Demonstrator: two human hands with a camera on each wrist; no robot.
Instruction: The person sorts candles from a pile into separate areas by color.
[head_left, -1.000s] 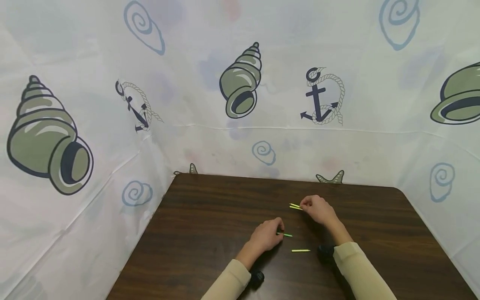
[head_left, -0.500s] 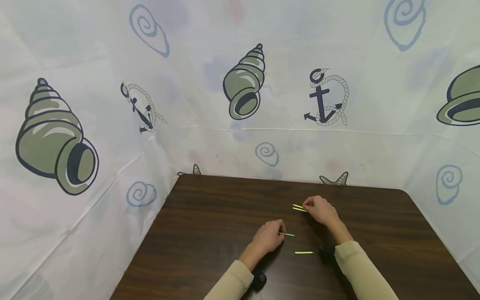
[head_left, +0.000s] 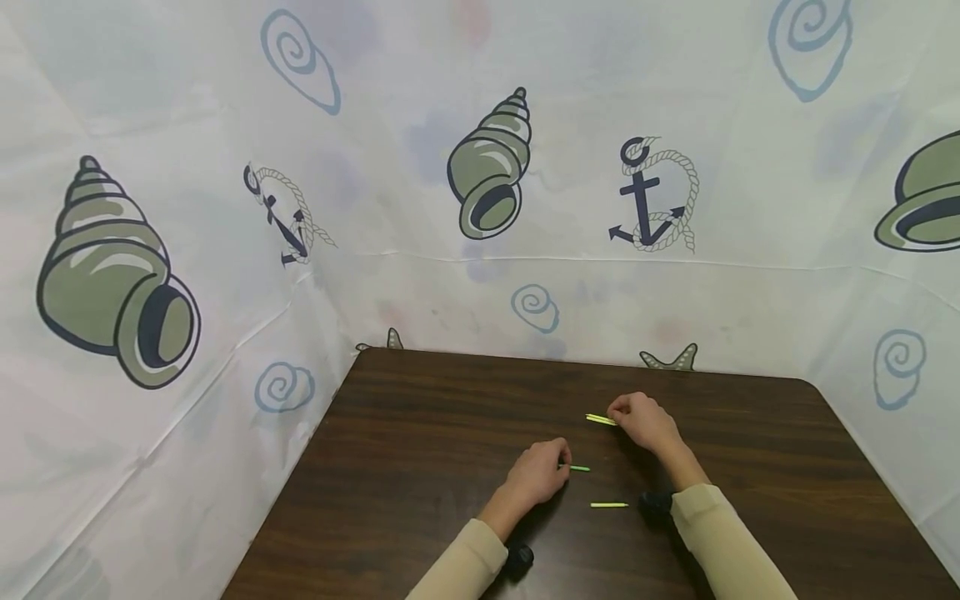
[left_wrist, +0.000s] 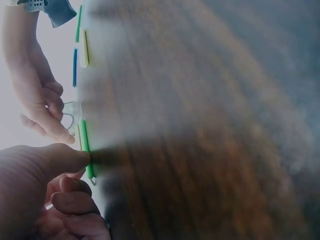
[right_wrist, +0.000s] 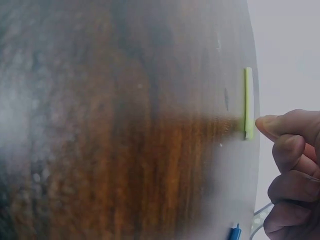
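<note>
In the head view, my left hand (head_left: 536, 472) pinches a thin green stick (head_left: 580, 468). The left wrist view shows the thumb on this green stick (left_wrist: 84, 135), which has a small looped, wick-like tip. Farther back, my right hand (head_left: 645, 419) has its fingertips at the right end of two thin yellow sticks (head_left: 600, 419) lying side by side, and appears to pinch one. The right wrist view shows a yellow stick (right_wrist: 248, 102) beside the thumb and fingertips; its partner is hidden there. Another yellow stick (head_left: 609, 505) lies nearer on the table, between the forearms.
A dark wood-grain table (head_left: 420, 400) carries everything, with a printed white curtain (head_left: 405, 292) around it. A blue stick (left_wrist: 75, 67), a green stick (left_wrist: 78, 24) and a yellow one (left_wrist: 86, 48) line up in the left wrist view. Black wrist cameras (head_left: 517, 560) sit near the tabletop.
The two yellow sticks at my right fingertips have come together from slightly splayed to side by side. My left hand keeps hold of the green stick, which has shifted very little.
</note>
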